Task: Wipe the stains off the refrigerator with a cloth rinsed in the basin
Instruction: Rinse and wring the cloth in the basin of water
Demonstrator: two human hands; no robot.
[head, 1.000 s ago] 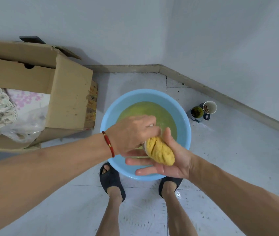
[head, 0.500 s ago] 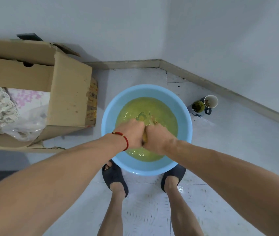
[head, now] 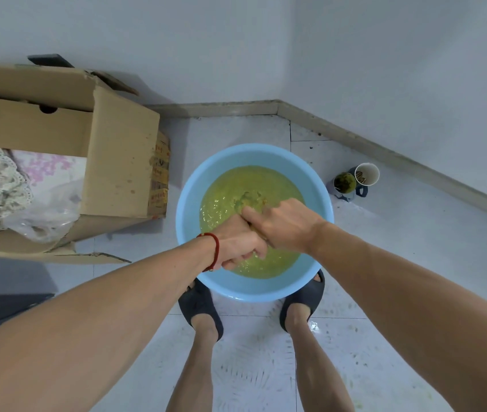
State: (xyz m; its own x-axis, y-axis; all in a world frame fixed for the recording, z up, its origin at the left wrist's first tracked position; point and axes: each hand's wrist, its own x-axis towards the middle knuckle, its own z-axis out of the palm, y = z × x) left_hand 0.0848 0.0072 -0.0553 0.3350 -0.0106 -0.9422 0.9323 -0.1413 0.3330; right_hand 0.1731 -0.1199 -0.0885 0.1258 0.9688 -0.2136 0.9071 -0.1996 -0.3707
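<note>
A light blue basin [head: 190, 203] stands on the tiled floor between my feet, filled with yellow-green water. Both hands are down in it, pressed together. My left hand [head: 238, 243], with a red cord at the wrist, and my right hand [head: 281, 224] are closed around the yellow cloth [head: 248, 200], which is mostly under water and hidden by my fingers; only a greenish bunch shows just beyond my right fingers. No refrigerator is in view.
An open cardboard box [head: 117, 156] with fabric and plastic inside stands left of the basin. Two cups [head: 355, 181] sit on the floor to the right, near the skirting of the corner walls. My dark slippers [head: 199, 304] touch the basin's near rim.
A second ago I held the balled yellow cloth above the water; since then both hands have pushed it down into the basin. My right hand has shifted further forward over the left.
</note>
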